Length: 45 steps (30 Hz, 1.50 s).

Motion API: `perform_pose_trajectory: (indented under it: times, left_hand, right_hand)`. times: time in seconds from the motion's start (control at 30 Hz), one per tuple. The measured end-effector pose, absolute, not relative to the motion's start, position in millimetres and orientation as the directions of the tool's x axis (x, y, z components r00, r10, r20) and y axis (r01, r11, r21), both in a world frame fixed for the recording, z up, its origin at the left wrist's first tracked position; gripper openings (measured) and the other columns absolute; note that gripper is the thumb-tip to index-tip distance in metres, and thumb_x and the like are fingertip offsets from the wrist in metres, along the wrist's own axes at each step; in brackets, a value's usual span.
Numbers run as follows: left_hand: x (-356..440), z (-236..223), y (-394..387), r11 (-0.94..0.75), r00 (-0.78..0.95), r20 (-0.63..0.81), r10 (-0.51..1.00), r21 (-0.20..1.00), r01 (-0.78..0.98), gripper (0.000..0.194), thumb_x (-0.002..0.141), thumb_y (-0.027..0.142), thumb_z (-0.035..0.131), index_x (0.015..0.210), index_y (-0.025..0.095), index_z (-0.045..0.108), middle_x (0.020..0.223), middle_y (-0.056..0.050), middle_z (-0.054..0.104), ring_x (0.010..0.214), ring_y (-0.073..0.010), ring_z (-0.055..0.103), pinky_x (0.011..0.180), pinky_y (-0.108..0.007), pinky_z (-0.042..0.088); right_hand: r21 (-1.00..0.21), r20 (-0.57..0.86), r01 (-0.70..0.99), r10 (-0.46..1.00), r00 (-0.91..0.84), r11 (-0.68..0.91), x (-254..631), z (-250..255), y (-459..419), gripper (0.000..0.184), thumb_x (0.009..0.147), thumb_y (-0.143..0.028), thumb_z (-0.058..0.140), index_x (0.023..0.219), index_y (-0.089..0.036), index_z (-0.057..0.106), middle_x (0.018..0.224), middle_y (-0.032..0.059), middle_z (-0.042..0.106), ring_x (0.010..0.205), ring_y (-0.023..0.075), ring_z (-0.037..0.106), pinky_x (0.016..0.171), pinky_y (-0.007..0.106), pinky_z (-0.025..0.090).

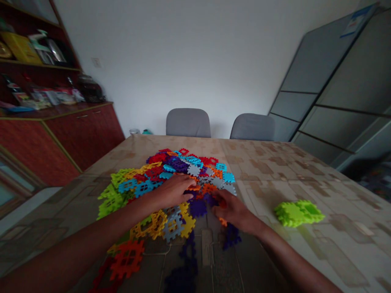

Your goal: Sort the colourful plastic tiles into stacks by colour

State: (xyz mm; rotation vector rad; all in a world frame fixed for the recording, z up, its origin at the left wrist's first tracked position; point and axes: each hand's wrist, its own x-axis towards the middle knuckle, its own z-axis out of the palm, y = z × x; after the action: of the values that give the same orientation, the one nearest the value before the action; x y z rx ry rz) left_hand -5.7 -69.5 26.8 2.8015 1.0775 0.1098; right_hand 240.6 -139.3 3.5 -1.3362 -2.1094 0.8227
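A heap of flat plastic interlocking tiles with notched edges [198,206] spreads over the table in front of me, in purple, blue, red, grey, orange, yellow and lime. My left hand [175,190] reaches onto the middle of the heap, thumb and forefinger apart, close to small orange tiles [194,187]. At the heap's right side my right hand [233,211] has its fingers curled round an orange tile [223,222], mostly hidden by the hand. Beneath that hand lies a dark purple tile [232,238].
A separate stack of lime tiles [297,213] rests on the right of the patterned tabletop [332,244]. Orange tiles [127,258] lie near the front left. Two grey chairs [188,122] stand beyond the far edge. There is a red cabinet [82,130] at left.
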Motion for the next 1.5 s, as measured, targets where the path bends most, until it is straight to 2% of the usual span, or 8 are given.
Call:
perform_pose_trajectory:
  times: [0.27, 0.5, 0.67, 0.87, 0.97, 1.1, 1.3, 1.5]
  left_hand:
    - [-4.3, 21.6, -65.3, -0.724, 0.739, -0.022, 0.674, 0.178, 0.666, 0.058, 0.086, 0.027, 0.080, 0.138, 0.018, 0.056, 0.139, -0.013, 0.061, 0.130, -0.0337, 0.056, 0.109, -0.055, 0.043]
    - [-2.3, 25.1, -74.9, -0.707, 0.724, -0.029, 0.689, 0.193, 0.680, 0.081, 0.072, 0.018, 0.084, 0.146, 0.023, 0.051, 0.146, -0.014, 0.057, 0.134, -0.0343, 0.054, 0.109, -0.043, 0.045]
    - [-8.1, 27.6, -86.4, -0.698, 0.714, 0.016, 0.700, 0.230, 0.678, 0.080, 0.076, 0.014, 0.077, 0.149, 0.026, 0.046, 0.148, -0.012, 0.057, 0.131, -0.0312, 0.058, 0.107, -0.039, 0.047]
    - [-31.3, 44.1, -105.1, -0.607, 0.589, 0.164, 0.791, 0.331, 0.722, 0.071, 0.085, 0.022, 0.062, 0.152, 0.024, 0.039, 0.145, -0.010, 0.060, 0.127, -0.0266, 0.061, 0.107, -0.039, 0.046]
    - [-44.3, 45.0, -114.0, -0.540, 0.483, 0.242, 0.842, 0.384, 0.749, 0.065, 0.089, 0.031, 0.057, 0.151, 0.023, 0.040, 0.134, -0.010, 0.067, 0.120, -0.0270, 0.065, 0.104, -0.041, 0.049]
    - [-54.2, 37.2, -127.5, -0.507, 0.419, 0.288, 0.861, 0.430, 0.747, 0.064, 0.087, 0.036, 0.060, 0.148, 0.025, 0.043, 0.131, -0.009, 0.067, 0.118, -0.0278, 0.065, 0.103, -0.041, 0.049]
    - [-64.2, 23.1, -164.3, -0.461, 0.306, 0.365, 0.879, 0.492, 0.738, 0.059, 0.090, 0.035, 0.057, 0.147, 0.029, 0.041, 0.129, -0.005, 0.067, 0.115, -0.0258, 0.066, 0.103, -0.039, 0.051]
    - [-77.3, -1.7, -208.6, -0.438, 0.245, 0.415, 0.877, 0.475, 0.763, 0.060, 0.089, 0.034, 0.059, 0.145, 0.036, 0.039, 0.126, -0.003, 0.069, 0.111, -0.0256, 0.070, 0.095, -0.035, 0.057]
  right_hand:
    - [-0.798, 0.069, 0.484, 0.852, -0.519, 0.359, 246.7, 8.7, -145.2, 0.049, 0.071, -0.018, 0.073, 0.120, -0.019, 0.066, 0.121, 0.0082, 0.068, 0.108, 0.0258, 0.063, 0.094, 0.041, 0.052]
    - [-0.688, 0.005, 0.583, 0.806, -0.592, 0.432, 243.0, 17.4, -151.1, 0.055, 0.076, -0.017, 0.073, 0.130, -0.021, 0.062, 0.132, 0.0095, 0.064, 0.118, 0.0269, 0.059, 0.101, 0.045, 0.048]
    - [-0.630, 0.011, 0.595, 0.772, -0.636, 0.499, 248.2, 17.5, -148.5, 0.060, 0.077, -0.016, 0.076, 0.135, -0.021, 0.061, 0.135, 0.0100, 0.062, 0.123, 0.0280, 0.057, 0.106, 0.045, 0.044]
    - [-0.707, 0.115, 0.486, 0.761, -0.638, 0.514, 251.0, 35.3, -154.8, 0.055, 0.082, -0.018, 0.073, 0.135, -0.025, 0.061, 0.132, 0.0060, 0.065, 0.118, 0.0246, 0.060, 0.102, 0.039, 0.047]
    - [-0.753, 0.056, 0.487, 0.780, -0.623, 0.443, 244.7, 44.0, -165.0, 0.056, 0.080, -0.015, 0.074, 0.134, -0.025, 0.062, 0.128, 0.0055, 0.066, 0.112, 0.0234, 0.063, 0.096, 0.037, 0.051]
    - [-0.754, -0.046, 0.520, 0.758, -0.651, 0.402, 229.3, 42.7, -183.2, 0.067, 0.076, -0.017, 0.080, 0.139, -0.028, 0.058, 0.135, 0.0055, 0.062, 0.116, 0.0242, 0.061, 0.099, 0.038, 0.050]
    - [-0.718, -0.098, 0.523, 0.678, -0.729, 0.459, 202.8, 29.7, -212.2, 0.080, 0.080, -0.029, 0.083, 0.150, -0.028, 0.046, 0.146, 0.0087, 0.054, 0.135, 0.0268, 0.048, 0.112, 0.039, 0.041]
    - [-0.659, -0.067, 0.517, 0.642, -0.764, 0.547, 198.3, 33.2, -215.5, 0.078, 0.081, -0.031, 0.083, 0.150, -0.031, 0.046, 0.145, 0.0075, 0.055, 0.133, 0.0270, 0.049, 0.112, 0.040, 0.040]
